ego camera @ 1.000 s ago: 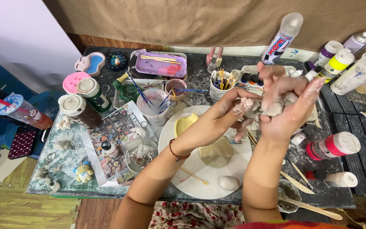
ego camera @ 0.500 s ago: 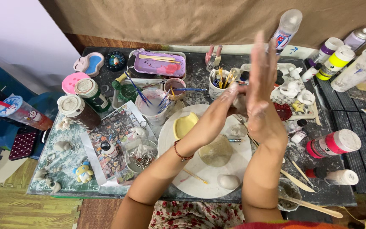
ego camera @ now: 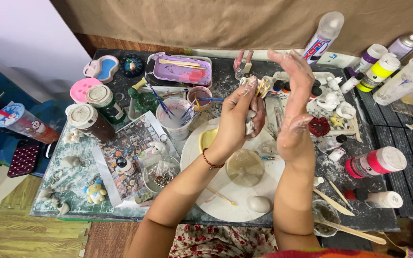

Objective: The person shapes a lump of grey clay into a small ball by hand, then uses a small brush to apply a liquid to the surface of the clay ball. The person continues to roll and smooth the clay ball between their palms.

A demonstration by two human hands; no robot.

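My left hand (ego camera: 235, 117), a red bracelet on its wrist, is closed around a greyish-pink lump of clay (ego camera: 257, 117) held above the table. My right hand (ego camera: 296, 98) stands upright just right of the lump, palm flat, fingers straight and smeared with pale clay; it holds nothing. Below them lies a round white board (ego camera: 206, 196) carrying a flat beige clay disc (ego camera: 244, 167), a white egg-shaped ball (ego camera: 259, 204), a yellow piece (ego camera: 208, 138) and a thin wooden stick (ego camera: 221, 196).
A cup of brushes (ego camera: 174, 117) and a purple tray (ego camera: 182, 70) stand behind the board. Lidded jars (ego camera: 92, 122) and a printed sheet (ego camera: 130, 153) lie left. Paint bottles (ego camera: 376, 162) and wooden spatulas (ego camera: 350, 231) crowd the right side.
The hands were pressed together around the clay. They have parted: my right hand opened flat and lifted off, while the lump stays in my left hand.
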